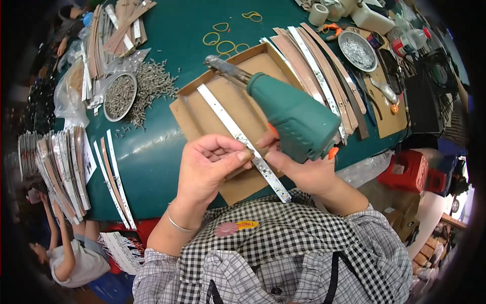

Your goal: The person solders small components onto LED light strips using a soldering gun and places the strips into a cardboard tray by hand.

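A narrow white strip with small dots along it, like an LED strip [215,107], lies slantwise over an open cardboard tray [200,109]. My left hand [205,164] is closed at the strip's left edge, thumb and forefinger pinched there. Whether a small part is also between those fingertips is too small to tell. On the other side, my right hand [311,175] is wrapped under a green power tool [293,114], its grip mostly hidden by the body. The tool's metal nose points to the far left, above the tray, and the right thumb is near the strip.
Left of the tray stand a metal bowl [120,96] and a heap of small metal fasteners [152,83]. Strips [114,177] lie nearer, with bundles [63,172] beyond. Rubber bands [226,47] are at the back; stacked strips [324,76] and another bowl [358,50] stand right.
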Demonstrator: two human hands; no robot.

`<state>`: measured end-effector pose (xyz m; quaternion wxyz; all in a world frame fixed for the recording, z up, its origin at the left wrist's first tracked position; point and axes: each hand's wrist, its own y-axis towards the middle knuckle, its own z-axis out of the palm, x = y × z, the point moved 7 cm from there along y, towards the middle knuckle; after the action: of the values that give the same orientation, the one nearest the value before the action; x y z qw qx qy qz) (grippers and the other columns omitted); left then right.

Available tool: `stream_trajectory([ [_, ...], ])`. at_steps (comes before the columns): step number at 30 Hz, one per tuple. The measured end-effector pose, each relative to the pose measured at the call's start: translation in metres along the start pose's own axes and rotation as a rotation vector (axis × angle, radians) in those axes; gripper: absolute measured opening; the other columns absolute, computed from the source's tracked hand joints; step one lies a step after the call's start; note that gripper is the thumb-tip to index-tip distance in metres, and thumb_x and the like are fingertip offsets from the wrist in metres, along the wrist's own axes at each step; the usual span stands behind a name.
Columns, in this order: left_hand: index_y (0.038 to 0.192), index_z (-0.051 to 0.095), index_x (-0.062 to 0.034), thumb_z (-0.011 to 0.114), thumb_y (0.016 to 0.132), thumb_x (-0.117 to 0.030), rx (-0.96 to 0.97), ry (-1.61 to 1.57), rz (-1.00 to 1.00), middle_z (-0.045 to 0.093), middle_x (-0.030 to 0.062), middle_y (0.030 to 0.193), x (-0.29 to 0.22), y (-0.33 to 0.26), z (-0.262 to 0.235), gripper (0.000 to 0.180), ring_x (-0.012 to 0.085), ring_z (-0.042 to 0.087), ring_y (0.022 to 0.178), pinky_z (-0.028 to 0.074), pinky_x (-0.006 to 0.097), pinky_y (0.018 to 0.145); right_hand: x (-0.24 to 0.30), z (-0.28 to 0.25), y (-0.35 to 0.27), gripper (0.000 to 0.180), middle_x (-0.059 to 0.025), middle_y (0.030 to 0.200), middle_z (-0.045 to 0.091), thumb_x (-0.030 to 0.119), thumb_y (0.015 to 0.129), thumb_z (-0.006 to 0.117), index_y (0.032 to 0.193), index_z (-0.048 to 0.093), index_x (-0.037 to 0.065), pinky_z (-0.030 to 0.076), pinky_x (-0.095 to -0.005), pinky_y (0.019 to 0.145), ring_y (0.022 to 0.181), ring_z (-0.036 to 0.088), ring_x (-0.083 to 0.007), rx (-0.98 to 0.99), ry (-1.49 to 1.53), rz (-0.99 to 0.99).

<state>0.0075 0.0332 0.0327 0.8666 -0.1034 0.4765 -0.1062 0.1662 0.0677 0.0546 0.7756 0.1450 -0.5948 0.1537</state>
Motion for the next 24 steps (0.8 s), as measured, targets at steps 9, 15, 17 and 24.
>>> stream_trajectory([
  [9, 0.096, 0.063, 0.0062, 0.067, 0.085, 0.002, 0.013, -0.078, -0.065, 0.068, 0.0129, 0.089, 0.017, 0.006, 0.006, 0.012, 0.0192, 0.068, 0.083, 0.056, 0.028, 0.077, -0.010, -0.005, 0.005, 0.026, -0.0064, 0.096, 0.067, -0.003, 0.080, 0.070, 0.104, 0.059, -0.002, 0.054, -0.0244, 0.074, 0.085, 0.065, -0.0102, 0.069, -0.154, 0.007],
  [15, 0.089, 0.069, 0.0015, 0.072, 0.078, 0.004, -0.038, 0.772, 0.536, 0.071, 0.0102, 0.083, -0.013, -0.009, 0.018, 0.012, 0.0148, 0.068, 0.071, 0.055, 0.025, 0.064, -0.017, -0.003, 0.004, 0.024, -0.0046, 0.093, 0.066, -0.001, 0.080, 0.072, 0.100, 0.059, 0.000, 0.053, -0.0239, 0.073, 0.084, 0.064, -0.0089, -0.086, -0.182, 0.115],
  [17, 0.086, 0.069, -0.0005, 0.073, 0.076, 0.004, -0.047, 0.784, 0.564, 0.071, 0.0090, 0.081, -0.018, -0.011, 0.019, 0.012, 0.0136, 0.068, 0.068, 0.054, 0.024, 0.061, -0.022, -0.002, 0.002, 0.024, -0.0044, 0.093, 0.066, 0.000, 0.080, 0.072, 0.100, 0.059, 0.001, 0.053, -0.0239, 0.074, 0.085, 0.064, -0.0088, -0.082, -0.141, 0.055],
  [24, 0.082, 0.070, -0.0057, 0.072, 0.066, 0.005, -0.168, 1.075, 0.798, 0.069, 0.0049, 0.074, -0.031, -0.009, 0.004, 0.019, 0.0174, 0.066, 0.066, 0.050, 0.027, 0.065, -0.026, -0.001, -0.001, 0.025, -0.0041, 0.093, 0.067, 0.000, 0.081, 0.073, 0.102, 0.062, 0.001, 0.053, -0.0234, 0.075, 0.084, 0.064, -0.0090, -0.086, -0.082, 0.040],
])
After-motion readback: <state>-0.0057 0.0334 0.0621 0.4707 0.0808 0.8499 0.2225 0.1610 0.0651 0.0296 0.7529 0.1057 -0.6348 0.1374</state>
